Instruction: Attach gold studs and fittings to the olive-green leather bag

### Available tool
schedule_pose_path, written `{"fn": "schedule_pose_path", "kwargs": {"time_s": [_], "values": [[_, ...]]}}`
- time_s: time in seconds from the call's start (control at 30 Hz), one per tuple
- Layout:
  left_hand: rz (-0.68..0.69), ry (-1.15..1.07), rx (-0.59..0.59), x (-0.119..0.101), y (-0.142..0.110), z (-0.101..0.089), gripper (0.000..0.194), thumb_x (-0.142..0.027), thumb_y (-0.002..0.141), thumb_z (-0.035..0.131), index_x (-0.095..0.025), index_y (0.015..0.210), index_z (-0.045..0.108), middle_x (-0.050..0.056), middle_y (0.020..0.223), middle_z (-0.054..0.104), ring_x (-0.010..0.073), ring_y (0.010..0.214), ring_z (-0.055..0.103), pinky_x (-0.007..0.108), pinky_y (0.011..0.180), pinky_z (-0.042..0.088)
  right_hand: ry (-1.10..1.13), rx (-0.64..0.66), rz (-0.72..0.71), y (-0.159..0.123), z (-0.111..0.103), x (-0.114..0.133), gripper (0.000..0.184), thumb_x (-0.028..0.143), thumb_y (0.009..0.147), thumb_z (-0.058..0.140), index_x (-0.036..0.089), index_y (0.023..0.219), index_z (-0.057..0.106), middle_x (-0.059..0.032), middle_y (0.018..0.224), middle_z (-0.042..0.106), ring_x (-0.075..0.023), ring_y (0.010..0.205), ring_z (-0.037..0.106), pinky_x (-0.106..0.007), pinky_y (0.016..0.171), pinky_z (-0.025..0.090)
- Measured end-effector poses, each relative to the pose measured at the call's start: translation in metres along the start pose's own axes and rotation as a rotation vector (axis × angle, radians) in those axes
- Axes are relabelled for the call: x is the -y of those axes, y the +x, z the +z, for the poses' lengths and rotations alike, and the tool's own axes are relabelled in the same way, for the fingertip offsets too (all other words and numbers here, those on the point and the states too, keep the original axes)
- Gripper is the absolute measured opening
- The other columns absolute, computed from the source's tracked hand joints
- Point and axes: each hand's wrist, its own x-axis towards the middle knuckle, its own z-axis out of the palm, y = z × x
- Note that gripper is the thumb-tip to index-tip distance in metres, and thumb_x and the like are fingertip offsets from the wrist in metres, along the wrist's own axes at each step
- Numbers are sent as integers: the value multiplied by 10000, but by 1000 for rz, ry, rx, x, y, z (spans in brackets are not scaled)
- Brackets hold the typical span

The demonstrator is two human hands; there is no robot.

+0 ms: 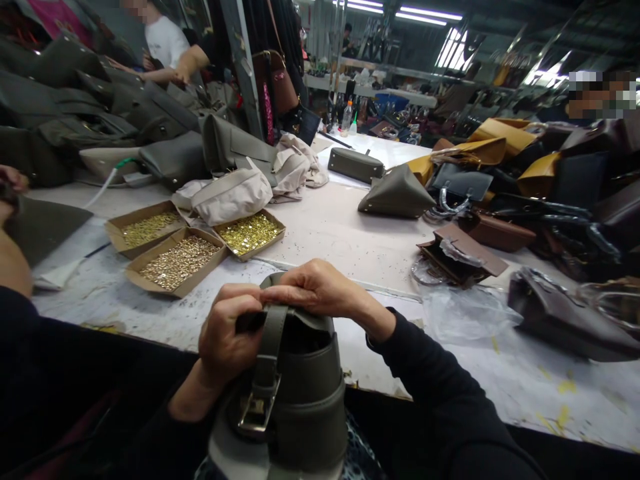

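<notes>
A dark olive handbag (313, 393) stands at the near table edge, close to my body, with a strap and a metal buckle (259, 410) on its side. My left hand (230, 327) is closed on the bag's upper edge, left of the strap. Across the top, my right hand (313, 287) pinches the same rim, its fingertips meeting the left hand's. What lies between the fingertips is hidden. Beyond the hands sit cardboard trays of small metal pieces: a copper-toned tray (175, 290) and a gold-toned tray (260, 250).
Another tray (120, 243) holds gold pieces. Olive bags (175, 157) pile up at the left; yellow (500, 137), brown and black bags crowd the right. A clear plastic bag (460, 317) lies near a dark brown bag (565, 320). Another person's arm (13, 253) reaches in at the left.
</notes>
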Motion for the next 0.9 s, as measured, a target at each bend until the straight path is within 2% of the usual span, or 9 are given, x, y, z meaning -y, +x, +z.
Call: {"fn": "schedule_pose_path", "kwargs": {"time_s": [0.07,0.13,0.27,0.33,0.43,0.57,0.73,0.8,0.9], "values": [[-120,-4,-72,4,11,2,287,-251,845,797,-248,1068,616,44,1090,689,180,874,702,344,745,634,-96,-278,-34,-5,3,1,517,535,1062,557,169,698,585,40,663,472,-106,647,436,-257,626,325],[-240,55,-98,11,23,3,295,-284,862,780,-221,1123,660,75,1235,697,207,1015,714,375,873,629,-168,-404,-126,-12,7,4,443,516,1061,575,173,795,663,-3,779,594,-136,755,540,-267,710,403],[-519,168,18,35,32,1,231,-336,919,662,-197,1081,748,62,1148,774,238,1080,714,395,999,563,-374,-195,-215,-24,19,9,341,510,1043,606,225,1186,726,-87,1236,705,-216,1050,623,-346,916,490],[-652,161,106,47,30,-1,258,-347,902,639,-207,1079,764,45,1060,793,231,978,729,344,905,573,-479,-93,-174,-28,26,9,500,574,1007,626,216,1354,653,-112,1365,664,-254,1117,619,-390,962,505],[-697,163,208,62,27,-5,266,-354,847,653,-222,1042,777,32,1023,804,234,940,730,310,862,563,-574,-9,-98,-32,31,8,758,626,932,697,185,1518,508,-145,1428,627,-295,1129,607,-445,985,522],[-708,129,237,73,32,-12,270,-374,814,659,-201,969,797,52,993,813,250,935,737,328,871,568,-578,-114,20,-34,29,-3,741,556,912,764,200,1515,522,-147,1486,580,-335,1190,564,-522,1023,518],[-747,29,223,82,33,-18,299,-368,790,701,-178,991,813,73,974,813,256,934,744,348,881,580,-122,-355,47,-48,23,-27,489,533,1011,644,261,1417,617,-136,1410,616,-264,1132,645,-437,953,573],[-787,-38,196,86,30,-18,325,-390,778,732,-168,1000,814,81,976,813,262,951,747,359,898,586,-33,-393,29,-65,26,-28,615,634,978,633,285,1479,565,-150,1497,547,-308,1268,609,-474,1024,556],[-840,-132,121,87,26,-15,329,-386,759,745,-164,991,815,89,1045,812,282,1027,735,398,985,567,-98,-357,15,-93,47,-19,976,762,789,752,321,1594,420,-153,1670,341,-414,1523,358,-601,1202,399]]}}
